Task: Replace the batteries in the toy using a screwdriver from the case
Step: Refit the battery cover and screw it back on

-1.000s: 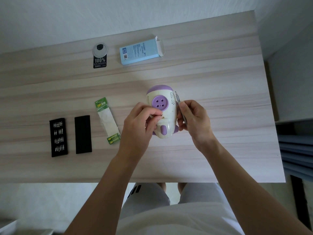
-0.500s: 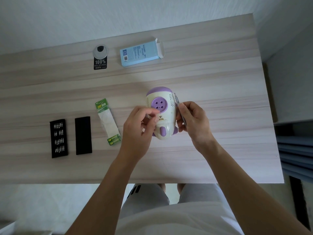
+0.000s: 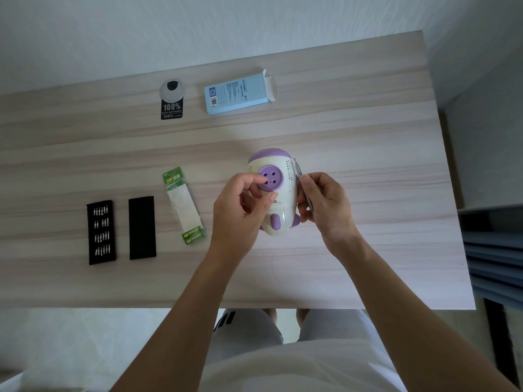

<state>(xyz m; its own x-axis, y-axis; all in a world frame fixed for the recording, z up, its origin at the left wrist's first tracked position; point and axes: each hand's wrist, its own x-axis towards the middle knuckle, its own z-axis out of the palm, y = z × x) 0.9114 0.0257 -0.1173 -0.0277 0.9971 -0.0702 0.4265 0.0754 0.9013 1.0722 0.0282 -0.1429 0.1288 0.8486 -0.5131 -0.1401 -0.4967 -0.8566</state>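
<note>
wooden desk, cream toy with purple button-shaped disc

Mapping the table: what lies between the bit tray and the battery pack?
A flat black case panel, touching neither the bit tray nor the battery pack; the head view shows it.

Light wood table has got a bit tray, black lid, battery pack (green GP card), blue box.
</note>
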